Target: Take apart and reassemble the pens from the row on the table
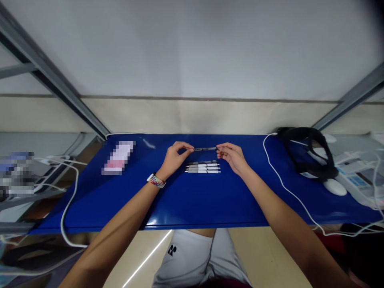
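Note:
A dark pen (205,149) lies crosswise between my two hands. My left hand (177,155) pinches its left end between thumb and fingers. At the other end, the fingertips of my right hand (231,155) are closed on the same pen. Just nearer to me, several pens (203,169) lie side by side in a small stack of rows on the blue table (192,204). The row farthest from me looks dark, and the others are white with grey parts. A colourful band circles my left wrist.
A pixelated pink and white item (119,158) lies at the table's left. On the right are a black headset strap (310,154), a white rounded device (335,187) and a white cable (285,186). Another cable (72,200) hangs over the left edge. Metal posts stand at both sides.

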The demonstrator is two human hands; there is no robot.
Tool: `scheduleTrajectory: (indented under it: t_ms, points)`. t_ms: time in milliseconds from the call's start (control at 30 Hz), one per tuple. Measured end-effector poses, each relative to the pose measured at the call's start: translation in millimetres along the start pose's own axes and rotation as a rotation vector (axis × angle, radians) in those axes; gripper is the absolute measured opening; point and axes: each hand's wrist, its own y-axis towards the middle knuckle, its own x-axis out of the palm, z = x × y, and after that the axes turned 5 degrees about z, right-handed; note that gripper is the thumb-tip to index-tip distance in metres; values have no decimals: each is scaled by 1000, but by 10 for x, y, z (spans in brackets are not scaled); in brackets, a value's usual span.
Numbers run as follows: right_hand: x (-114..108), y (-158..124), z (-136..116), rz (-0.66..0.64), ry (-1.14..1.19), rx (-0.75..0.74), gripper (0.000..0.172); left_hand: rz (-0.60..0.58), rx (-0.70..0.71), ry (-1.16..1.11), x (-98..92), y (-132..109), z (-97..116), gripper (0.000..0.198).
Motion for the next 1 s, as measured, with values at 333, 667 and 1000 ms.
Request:
scheduleTrajectory:
  t_ms: [333,667,1000]
  points:
    - [-5,-16,-112,-132,212,227,33,29,-126,-202,26,19,5,24]
    - [37,-39,-135,-152,294,258,34,97,-236,-350,57,-4,87,29]
    - [17,6,-47,-91,234,143,29,56,-246,-371,95,-19,90,33]
